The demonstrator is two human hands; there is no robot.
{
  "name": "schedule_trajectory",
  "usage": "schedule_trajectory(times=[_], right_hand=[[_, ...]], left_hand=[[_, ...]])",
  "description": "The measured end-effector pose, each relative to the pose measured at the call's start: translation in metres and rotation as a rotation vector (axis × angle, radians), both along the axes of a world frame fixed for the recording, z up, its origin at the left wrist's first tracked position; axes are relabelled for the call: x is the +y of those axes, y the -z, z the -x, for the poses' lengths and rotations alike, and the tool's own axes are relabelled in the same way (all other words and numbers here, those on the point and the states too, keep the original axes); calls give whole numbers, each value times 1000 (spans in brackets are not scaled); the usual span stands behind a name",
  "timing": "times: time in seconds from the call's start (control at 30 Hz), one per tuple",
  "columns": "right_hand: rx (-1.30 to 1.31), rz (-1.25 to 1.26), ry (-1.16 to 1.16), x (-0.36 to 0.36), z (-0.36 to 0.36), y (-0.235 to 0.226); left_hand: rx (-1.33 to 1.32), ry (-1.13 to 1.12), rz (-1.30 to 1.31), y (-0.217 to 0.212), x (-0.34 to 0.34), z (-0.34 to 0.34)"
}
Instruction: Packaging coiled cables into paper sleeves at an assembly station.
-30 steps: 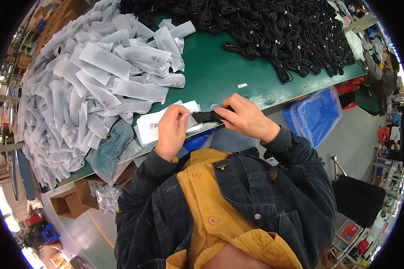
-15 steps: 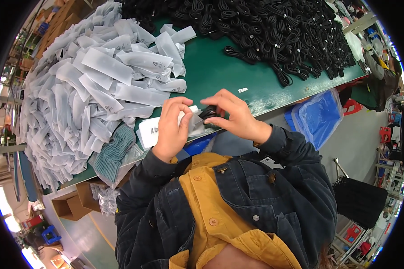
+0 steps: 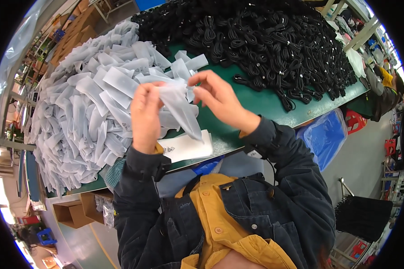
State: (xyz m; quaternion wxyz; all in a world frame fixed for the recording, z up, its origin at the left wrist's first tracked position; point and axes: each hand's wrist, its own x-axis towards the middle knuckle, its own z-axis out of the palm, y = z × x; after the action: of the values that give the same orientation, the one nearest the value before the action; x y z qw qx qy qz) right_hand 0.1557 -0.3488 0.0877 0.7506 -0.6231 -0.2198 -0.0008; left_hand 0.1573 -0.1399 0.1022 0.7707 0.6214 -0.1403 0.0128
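Note:
A frosted plastic bag (image 3: 180, 110) hangs slanted above the table's near edge, greyish toward its lower end; what it contains I cannot make out. The fingers of my left hand (image 3: 146, 114) pinch its upper left edge. At the bag's upper right edge, my right hand (image 3: 221, 99) has thumb and forefinger closed on the film. Below lies a stack of flat white bags (image 3: 191, 148) with small dark print. To the left rises a big heap of frosted bags (image 3: 87, 116). Coiled black cables (image 3: 265, 49) with ties are piled at the back right.
The green table (image 3: 220, 119) shows between the heaps. A teal knitted cloth (image 3: 115, 172) pokes out near my left sleeve. Right of the table stands a blue bin (image 3: 321, 139) with a clear liner. Cardboard boxes (image 3: 72, 213) sit below on the left, a black-covered stool (image 3: 363, 213) on the right.
Both hands have risen away from my body, lifting a bag off the stack's area. The black cable seen in my right fingers earlier no longer shows there. The view has shifted slightly.

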Motion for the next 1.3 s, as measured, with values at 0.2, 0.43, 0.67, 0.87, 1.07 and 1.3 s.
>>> schedule_trajectory(times=[0.2, 0.43, 0.67, 0.87, 1.07, 1.3], right_hand=[[6, 804, 460, -10, -112, 63], [-153, 690, 311, 1, -147, 105], [-131, 621, 185, 51, -140, 105], [-125, 489, 266, 94, -158, 109], [-248, 381, 338, 147, -175, 94], [-249, 382, 280, 184, -199, 60]], left_hand=[[114, -391, 126, 38, 62, -72], [-737, -190, -1305, 17, 18, -22], [-753, 79, -1611, 45, 35, -28], [-938, -151, -1769, 58, 70, -62], [-765, -173, -1794, 47, 99, -84], [-728, -284, -1816, 37, 127, -111]])
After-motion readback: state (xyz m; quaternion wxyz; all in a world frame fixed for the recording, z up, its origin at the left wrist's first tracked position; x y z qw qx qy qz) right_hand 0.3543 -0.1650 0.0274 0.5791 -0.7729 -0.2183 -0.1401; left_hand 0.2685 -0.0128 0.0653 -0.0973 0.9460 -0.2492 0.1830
